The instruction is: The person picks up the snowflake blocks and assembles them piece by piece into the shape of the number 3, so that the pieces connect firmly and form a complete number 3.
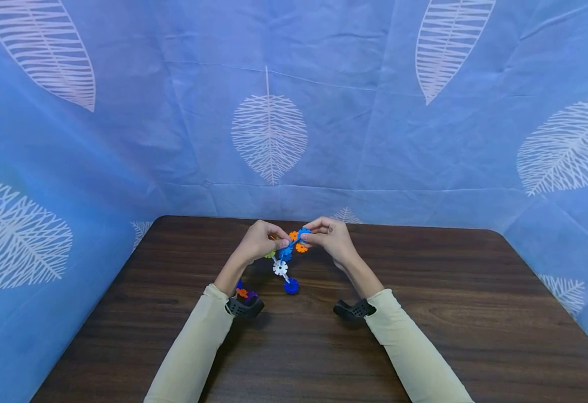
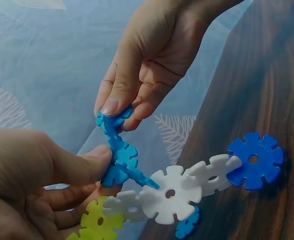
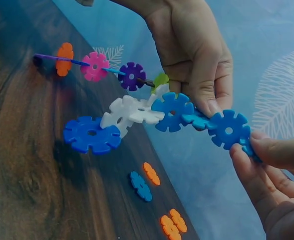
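My left hand (image 1: pixel 264 240) and right hand (image 1: pixel 331 240) are raised over the far part of the table. Between them is a joined figure of notched plastic discs. The left hand pinches light blue discs (image 2: pixel 122 157); finger and thumb of the right hand pinch a light blue disc at the figure's end. White discs (image 2: pixel 171 195) run on from the blue ones to a dark blue disc (image 2: pixel 255 161). In the right wrist view a branch with a yellow-green disc (image 3: pixel 160 80), a purple disc (image 3: pixel 132 76), a pink disc (image 3: pixel 95 66) and an orange disc (image 3: pixel 64 59) extends left.
Loose orange discs (image 3: pixel 170 227) and a loose blue disc (image 3: pixel 140 186) lie on the dark wooden table (image 1: pixel 450 313). Behind the table hangs a blue cloth (image 1: pixel 349 140) with white leaf prints. Each wrist wears a black strap (image 1: pixel 246 307).
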A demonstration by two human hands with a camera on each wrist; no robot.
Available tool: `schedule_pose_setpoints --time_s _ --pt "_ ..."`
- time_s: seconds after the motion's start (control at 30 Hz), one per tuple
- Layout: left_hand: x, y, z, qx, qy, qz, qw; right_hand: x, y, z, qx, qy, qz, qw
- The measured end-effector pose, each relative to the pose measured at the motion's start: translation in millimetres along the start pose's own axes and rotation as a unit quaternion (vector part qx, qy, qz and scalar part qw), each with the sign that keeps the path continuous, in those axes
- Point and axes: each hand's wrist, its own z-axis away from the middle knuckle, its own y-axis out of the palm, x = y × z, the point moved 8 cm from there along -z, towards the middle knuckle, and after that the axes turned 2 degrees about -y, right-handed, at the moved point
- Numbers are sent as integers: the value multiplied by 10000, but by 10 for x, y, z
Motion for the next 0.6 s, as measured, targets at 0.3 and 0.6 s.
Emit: schedule_pose_setpoints --time_s 0.3,0.6 --pt "-6 15 6 -10 -88 -34 10000 1 -13 23 4 -61 35 10000" --pt "-3 25 2 -357 -123 -166 9992 73 3 34 -62 -246 261 9993"
